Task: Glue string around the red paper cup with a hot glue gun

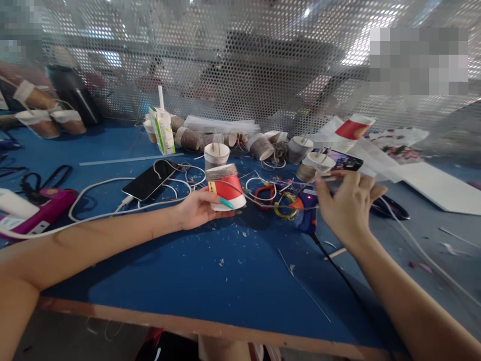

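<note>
My left hand is closed around a red and white paper cup, held upside down and slightly tilted above the table. Grey-brown twine is wound in rows around the cup's narrow upper end. A loose strand runs from the cup to the right, toward my right hand. That hand is raised with its fingers curled, and seems to pinch the strand; the grip itself is partly hidden. Just below and left of it lies a blue glue gun with an orange nozzle. Behind the held cup stands a twine-wrapped cup with sticks.
Several more wrapped cups line the back near a perforated metal screen. A phone, white cables, a purple power strip and a drink carton are on the left. Another red cup and white sheets are right.
</note>
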`<state>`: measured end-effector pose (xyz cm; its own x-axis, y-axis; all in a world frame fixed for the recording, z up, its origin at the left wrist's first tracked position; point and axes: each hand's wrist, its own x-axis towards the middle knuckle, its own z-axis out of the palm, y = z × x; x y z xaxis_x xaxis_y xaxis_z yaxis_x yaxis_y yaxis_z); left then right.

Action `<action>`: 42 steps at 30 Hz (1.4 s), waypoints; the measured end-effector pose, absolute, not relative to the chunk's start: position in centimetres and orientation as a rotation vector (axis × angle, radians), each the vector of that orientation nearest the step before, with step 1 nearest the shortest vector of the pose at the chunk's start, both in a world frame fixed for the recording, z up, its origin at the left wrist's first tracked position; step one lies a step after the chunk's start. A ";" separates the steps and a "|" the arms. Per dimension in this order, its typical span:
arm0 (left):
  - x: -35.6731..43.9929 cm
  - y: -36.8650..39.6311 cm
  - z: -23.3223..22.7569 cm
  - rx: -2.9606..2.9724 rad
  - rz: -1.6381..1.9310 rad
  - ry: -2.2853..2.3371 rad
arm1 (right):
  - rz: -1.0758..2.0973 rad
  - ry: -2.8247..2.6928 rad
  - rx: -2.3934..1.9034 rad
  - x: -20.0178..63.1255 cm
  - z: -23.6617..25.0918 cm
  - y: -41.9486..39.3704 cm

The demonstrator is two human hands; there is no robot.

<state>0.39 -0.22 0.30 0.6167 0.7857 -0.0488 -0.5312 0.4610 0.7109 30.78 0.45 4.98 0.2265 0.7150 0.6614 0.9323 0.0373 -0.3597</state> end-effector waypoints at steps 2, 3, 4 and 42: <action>0.4 -0.2 0.4 0.708 0.841 0.403 | -0.388 -1.614 -1.668 30.7 5.4 0.3; 0.4 -0.2 0.4 0.701 0.844 0.405 | -0.339 -1.718 -1.591 30.6 5.6 0.1; 0.4 -0.2 0.4 0.692 0.845 0.404 | -0.254 -1.855 -1.494 30.5 5.7 0.0; 0.4 0.4 0.3 0.671 0.746 0.333 | 0.749 -2.519 -1.599 29.1 16.7 0.5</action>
